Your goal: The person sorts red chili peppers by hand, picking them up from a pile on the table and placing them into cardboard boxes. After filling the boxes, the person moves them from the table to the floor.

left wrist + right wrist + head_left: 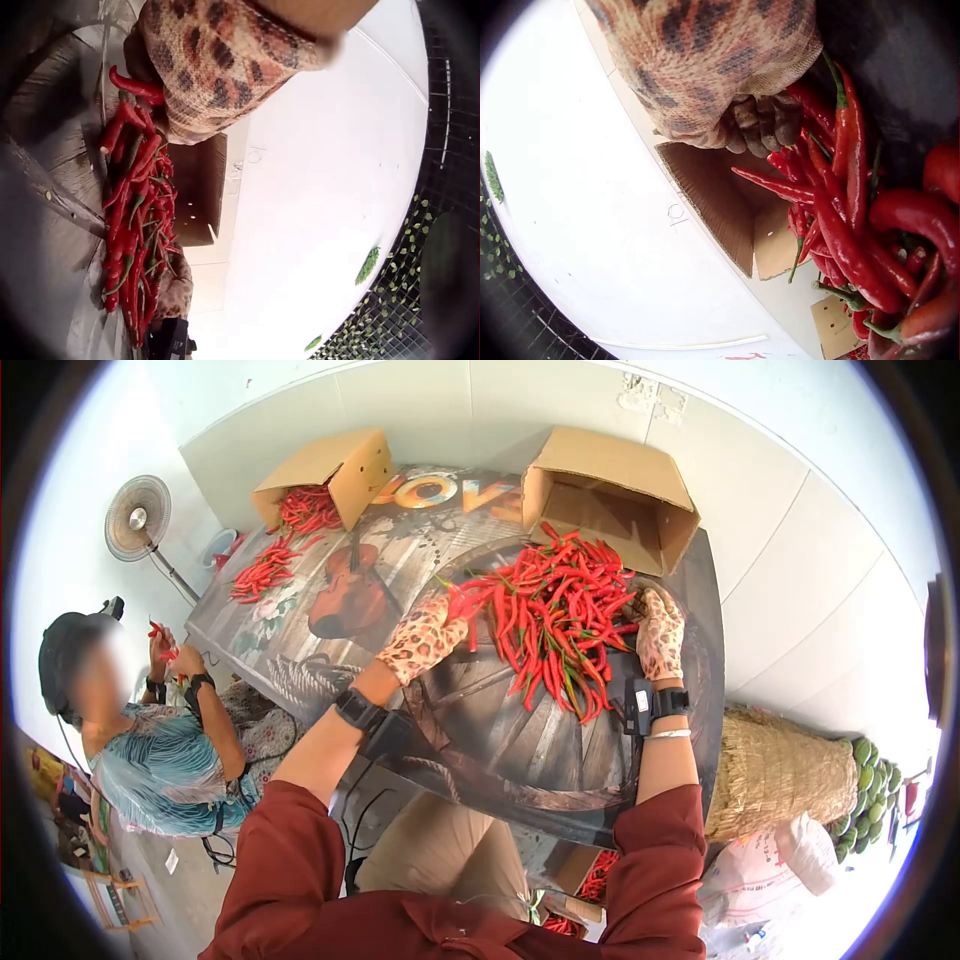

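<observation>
A heap of red chili peppers [560,610] with green stems lies on the printed tabletop. My left hand [425,635], in a leopard-print glove, grips red chilies at the heap's left side. One curved chili [135,87] sticks out from under that hand in the left wrist view. At the heap's right edge is my right hand [660,632], gloved the same way. Its dark fingertips [769,124] are curled in against the chilies [851,217]; I cannot tell whether they hold one. Behind the heap, a cardboard box [610,490] lies on its side, its opening facing me.
Another cardboard box [325,475] spills chilies at the table's far left. At left, a seated person [170,750] handles chilies near a standing fan [138,518]. A woven bundle [780,772], a white sack [760,880] and green produce [868,795] stand right of the table.
</observation>
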Tool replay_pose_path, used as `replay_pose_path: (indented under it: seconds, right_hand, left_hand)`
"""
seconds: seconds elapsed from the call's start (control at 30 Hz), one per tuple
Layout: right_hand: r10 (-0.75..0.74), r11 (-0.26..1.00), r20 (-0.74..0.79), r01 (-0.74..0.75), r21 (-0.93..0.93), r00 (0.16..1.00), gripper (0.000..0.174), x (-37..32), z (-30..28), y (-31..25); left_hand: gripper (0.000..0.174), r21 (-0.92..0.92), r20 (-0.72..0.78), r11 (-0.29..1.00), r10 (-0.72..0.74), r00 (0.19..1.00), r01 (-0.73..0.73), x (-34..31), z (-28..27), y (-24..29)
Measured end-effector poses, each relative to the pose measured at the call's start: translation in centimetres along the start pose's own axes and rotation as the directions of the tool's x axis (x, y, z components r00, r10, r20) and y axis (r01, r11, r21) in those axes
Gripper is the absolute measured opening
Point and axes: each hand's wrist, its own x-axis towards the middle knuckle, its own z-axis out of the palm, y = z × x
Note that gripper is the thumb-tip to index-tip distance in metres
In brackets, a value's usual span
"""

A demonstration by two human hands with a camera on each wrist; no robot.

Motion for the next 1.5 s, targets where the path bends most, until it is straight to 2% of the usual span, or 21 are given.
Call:
replay_pose_path:
  seconds: [0.03, 0.07, 0.17, 0.2, 0.43, 0.5, 0.6, 0.7, 0.8, 0.87, 1.03, 1.1, 1.13, 1.2, 1.23, 1.3, 1.33, 1.37, 1.43, 1.5]
  right_hand:
    - [0.003, 1.0, 0.017, -0.004, 0.012, 1.0, 0.021, 0.1, -0.2, 0.1]
    - [0.004, 1.0, 0.032, -0.005, 0.025, 0.999, 0.021, 0.3, -0.4, 0.2]
    - [-0.004, 1.0, 0.036, 0.003, 0.015, 0.999, 0.021, 0.0, -0.3, 0.0]
    - [-0.003, 1.0, 0.036, 0.002, 0.014, 0.999, 0.021, 0.0, -0.4, 0.2]
    - [-0.005, 1.0, 0.03, 0.005, -0.004, 1.0, 0.021, -0.2, -0.1, -0.2]
    - [-0.017, 1.0, 0.033, 0.017, -0.003, 0.999, 0.021, 0.0, -0.2, -0.1]
    - [0.004, 1.0, 0.039, -0.005, 0.024, 0.999, 0.021, 0.2, -0.4, 0.1]
    - [0.012, 1.0, 0.022, -0.012, 0.006, 1.0, 0.021, 0.0, -0.2, -0.2]
    - [0.014, 1.0, 0.018, -0.014, 0.003, 1.0, 0.021, -0.2, -0.3, -0.1]
    - [-0.031, 0.996, 0.011, 0.032, -0.083, 0.999, 0.022, 0.0, -0.2, -0.1]
    - [-0.005, 1.0, 0.029, 0.006, -0.023, 1.0, 0.023, 0.0, -0.4, 0.0]
    - [0.002, 1.0, 0.04, -0.001, -0.027, 0.999, 0.023, 0.0, -0.4, 0.0]
    - [0.002, 1.0, 0.034, -0.002, -0.023, 0.999, 0.023, 0.1, -0.4, 0.1]
    - [0.005, 1.0, 0.025, -0.004, -0.02, 1.0, 0.023, 0.1, -0.5, 0.2]
    - [0.004, 1.0, 0.04, -0.004, -0.002, 0.999, 0.023, 0.2, -0.5, 0.2]
    - [0.002, 1.0, 0.053, -0.002, 0.015, 0.999, 0.023, 0.2, -0.5, 0.2]
    - [0.008, 1.0, 0.045, -0.008, 0.006, 0.999, 0.023, 0.1, -0.4, 0.1]
    - [0.014, 1.0, 0.036, -0.014, -0.002, 0.999, 0.023, 0.1, -0.3, 0.0]
    - [0.012, 1.0, 0.044, -0.012, -0.009, 0.999, 0.024, -0.1, -0.5, 0.1]
    - [0.004, 1.0, 0.058, -0.003, -0.014, 0.998, 0.024, 0.0, -0.4, 0.0]
  left_hand:
    - [0.056, 0.166, -0.024, 0.986, -0.001, 1.0, 0.005, 0.3, 0.4, 0.1]
    - [0.068, 0.088, 0.058, 0.994, -0.072, 0.996, 0.067, 0.6, 0.7, 0.2]
    - [0.077, 0.07, 0.15, 0.99, -0.134, 0.98, 0.125, 1.0, 0.1, 3.4]
    - [0.087, 0.169, 0.109, 0.982, -0.109, 0.988, 0.089, 1.4, 0.4, 3.8]
    - [0.101, 0.241, 0.188, 0.97, -0.016, 0.982, -0.03, 3.4, 1.8, 4.5]
    - [0.1, 0.239, 0.226, 0.971, -0.062, 0.972, 0.006, 3.3, 1.5, 4.6]
    - [0.095, 0.282, 0.17, 0.956, -0.137, 0.976, 0.085, 3.2, 1.8, 4.3]
    - [0.091, 0.239, 0.201, 0.97, -0.088, 0.976, 0.038, 3.2, 1.4, 3.6]
    - [0.086, 0.308, 0.255, 0.951, -0.086, 0.963, 0.003, 3.2, 1.3, 2.9]
    - [0.078, 0.302, 0.212, 0.95, 0.013, 0.977, -0.078, 2.9, 1.3, 2.5]
    - [0.067, 0.302, 0.249, 0.946, 0.038, 0.968, -0.115, 1.7, 0.8, 3.0]
    - [0.066, 0.281, 0.096, 0.945, 0.148, 0.984, -0.169, 0.8, 1.6, 2.2]
    - [0.066, 0.28, 0.096, 0.945, 0.148, 0.984, -0.169, 0.7, 1.2, 2.3]
    - [0.068, 0.144, 0.189, 0.972, 0.158, 0.969, -0.186, 0.7, 0.4, 2.6]
    - [0.068, 0.143, 0.19, 0.972, 0.158, 0.969, -0.187, 0.9, 0.6, 2.0]
    - [0.06, 0.135, -0.004, 0.989, 0.065, 0.998, -0.064, 2.0, 2.0, -0.9]
    - [0.056, 0.006, -0.053, 0.999, 0.039, 0.998, -0.039, 2.5, 1.8, -1.5]
    - [0.056, 0.006, -0.051, 0.999, 0.042, 0.998, -0.042, 3.0, 1.7, -2.0]
    - [0.057, -0.386, -0.144, 0.922, -0.033, 0.989, -0.025, 2.9, -0.2, -0.5]
    - [0.055, -0.384, -0.18, 0.923, -0.056, 0.982, -0.018, 4.1, -0.8, -0.8]
